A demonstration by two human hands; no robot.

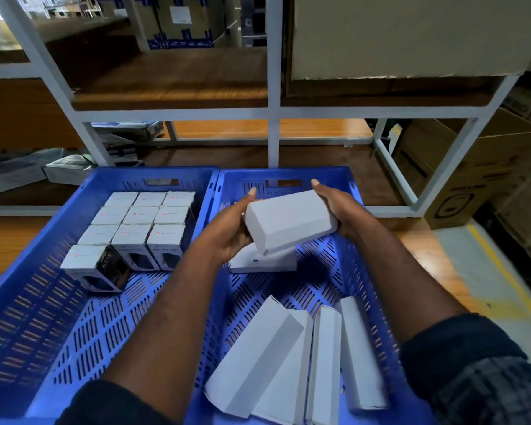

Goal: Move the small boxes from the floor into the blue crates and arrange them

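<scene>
While gripped at both ends, plain white box (290,223) hung above right blue crate (365,271), long axis running left to right, near-left corner tipped down. Clasped by left hand (230,233) and right hand (337,207), fingers curled round it. Another white box (262,262) directly beneath.

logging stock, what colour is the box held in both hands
Plain white box, no visible print; the head view shows it best.

White box (290,222) between both hands
</scene>
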